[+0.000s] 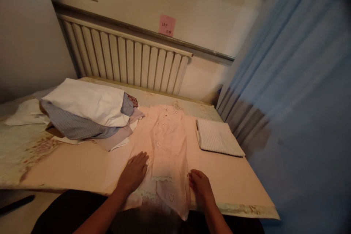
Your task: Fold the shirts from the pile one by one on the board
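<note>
A thin pale pink blouse [169, 142] with cut-out embroidery and lace-trimmed edges is spread on the table in front of me. One side lies folded over, and its lower end hangs past the table's front edge. My left hand [134, 172] rests flat on the blouse's left part, fingers stretched out. At the opposite side, my right hand [199, 184] has its fingers bent, thumb and fingertips closed at the blouse's right edge.
Left of the blouse lies a heap of clothes [87, 106], white, blue-striped and beige. A folded striped cloth [219, 137] sits on the right of the table [236, 179]. Behind stands a radiator [126, 58]; a blue curtain [296, 117] hangs along the right.
</note>
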Demonstrator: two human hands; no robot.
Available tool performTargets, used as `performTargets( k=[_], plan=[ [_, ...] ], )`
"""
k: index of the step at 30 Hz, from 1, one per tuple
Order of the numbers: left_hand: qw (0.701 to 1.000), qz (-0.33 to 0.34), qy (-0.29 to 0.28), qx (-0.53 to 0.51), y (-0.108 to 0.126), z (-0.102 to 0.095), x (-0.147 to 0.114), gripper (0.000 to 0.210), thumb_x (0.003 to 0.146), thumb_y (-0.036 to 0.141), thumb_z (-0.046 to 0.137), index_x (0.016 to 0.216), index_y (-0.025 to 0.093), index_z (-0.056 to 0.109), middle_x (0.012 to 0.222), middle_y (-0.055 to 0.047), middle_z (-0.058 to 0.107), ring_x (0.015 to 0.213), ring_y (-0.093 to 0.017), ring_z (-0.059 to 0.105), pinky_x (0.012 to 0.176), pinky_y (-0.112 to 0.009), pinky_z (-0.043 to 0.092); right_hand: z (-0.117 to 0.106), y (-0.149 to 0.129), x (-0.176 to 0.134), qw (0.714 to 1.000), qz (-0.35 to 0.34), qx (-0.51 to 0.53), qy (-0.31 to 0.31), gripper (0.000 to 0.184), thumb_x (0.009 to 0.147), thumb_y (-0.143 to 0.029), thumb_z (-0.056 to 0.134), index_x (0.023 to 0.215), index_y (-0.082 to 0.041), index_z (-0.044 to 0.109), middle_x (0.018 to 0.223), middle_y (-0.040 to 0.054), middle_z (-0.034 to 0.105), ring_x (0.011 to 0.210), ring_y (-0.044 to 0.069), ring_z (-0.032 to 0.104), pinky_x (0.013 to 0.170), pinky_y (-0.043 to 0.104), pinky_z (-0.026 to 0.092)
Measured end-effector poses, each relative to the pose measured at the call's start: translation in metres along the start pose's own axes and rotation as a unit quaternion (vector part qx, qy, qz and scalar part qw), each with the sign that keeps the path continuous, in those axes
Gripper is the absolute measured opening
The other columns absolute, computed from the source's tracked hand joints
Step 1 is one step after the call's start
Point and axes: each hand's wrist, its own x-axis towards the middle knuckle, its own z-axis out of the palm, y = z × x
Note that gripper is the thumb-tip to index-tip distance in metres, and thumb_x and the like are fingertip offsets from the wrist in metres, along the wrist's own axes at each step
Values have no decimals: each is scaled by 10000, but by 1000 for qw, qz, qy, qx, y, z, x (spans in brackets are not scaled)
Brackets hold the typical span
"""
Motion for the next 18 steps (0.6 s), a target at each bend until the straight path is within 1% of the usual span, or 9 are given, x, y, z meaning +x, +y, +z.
performTargets(
  k=[2,4,5,7,10,12,15,17,18],
  plan=[
    [1000,-2,-1,2,0,0,0,409,912,258,405,1273,184,582,1369,-100,572,1303,-245,488,1080,-459,383,1,2,-7,997,65,36,-25,300,639,-487,604,694,-198,543,552,-47,490,466,95,436,454,215,351],
    [1000,-3,-1,3,0,0,0,410,913,264,404,1274,184,582,1370,-98,572,1304,-245,487,1081,-458,383,2,5,-17,995,88,17,-52,312,629,-489,611,622,-204,485,499,-78,402,436,73,352,425,202,276],
    [1000,-3,1,3,0,0,0,410,914,268,405,1276,188,580,1371,-95,571,1306,-244,486,1082,-457,383,3,8,-22,994,93,5,-62,317,622,-487,613,603,-207,466,489,-81,385,436,72,337,421,202,256],
    [1000,-2,5,0,-1,2,0,410,915,275,406,1279,200,579,1373,-90,570,1308,-241,485,1083,-456,383,5,14,-33,992,105,-13,-69,303,596,-466,618,593,-214,451,483,-81,383,440,77,340,419,207,247],
    [1000,2,8,-1,-3,3,0,411,913,280,408,1278,209,581,1374,-89,569,1305,-237,489,1085,-452,382,6,28,-45,992,115,-22,-51,275,573,-440,597,577,-228,422,476,-82,369,440,84,337,421,214,247],
    [1000,3,7,-1,-3,4,0,412,912,279,406,1279,208,581,1376,-89,567,1305,-238,489,1084,-453,382,4,37,-51,994,106,-24,-32,276,567,-440,574,552,-234,391,479,-81,350,449,86,331,431,219,251],
    [1000,0,7,-2,-2,4,0,409,912,282,406,1272,209,586,1373,-87,570,1304,-244,490,1081,-459,383,1,48,-56,995,80,-51,-21,259,558,-424,546,521,-234,373,482,-78,335,465,88,338,451,224,261],
    [1000,0,7,-4,-2,3,0,407,912,283,410,1270,208,588,1374,-87,569,1304,-245,489,1082,-455,381,-3,50,-58,994,62,-88,-27,243,560,-398,541,514,-237,363,470,-80,336,455,93,362,454,224,269],
    [1000,1,6,-4,-2,3,0,408,912,284,411,1272,206,587,1376,-88,567,1305,-244,488,1082,-454,380,-5,50,-59,991,65,-108,-42,234,570,-386,535,523,-243,357,452,-82,340,436,100,381,447,225,272]
  ],
)
